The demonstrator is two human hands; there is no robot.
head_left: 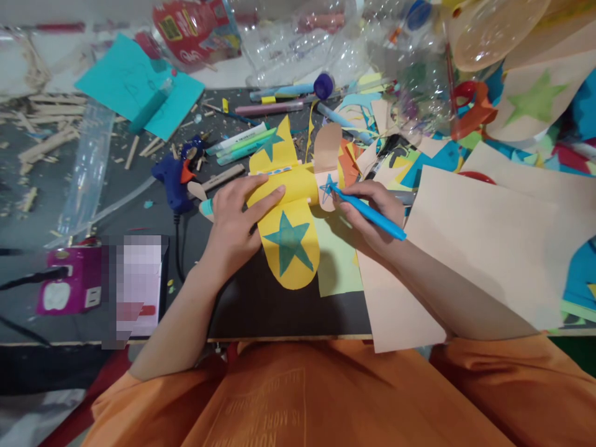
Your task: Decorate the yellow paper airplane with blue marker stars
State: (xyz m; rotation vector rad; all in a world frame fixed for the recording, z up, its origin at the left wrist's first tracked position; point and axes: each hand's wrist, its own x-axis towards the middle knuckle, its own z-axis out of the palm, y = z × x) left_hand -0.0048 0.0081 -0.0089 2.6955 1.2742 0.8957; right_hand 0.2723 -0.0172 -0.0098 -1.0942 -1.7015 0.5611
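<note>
A yellow paper plane lies on the dark table, with teal stars on its two wings. Peach rounded pieces form its tail on the right. My left hand holds the plane's body near its left end, thumb and forefinger over the yellow paper. In my right hand is a blue marker, its tip on the lower peach piece, where a blue star outline shows. Pale green paper lies partly under the plane.
Peach sheets cover the right side. A blue glue gun and a phone lie left. Bottles, markers, red scissors and paper scraps crowd the back. A purple power adapter sits far left.
</note>
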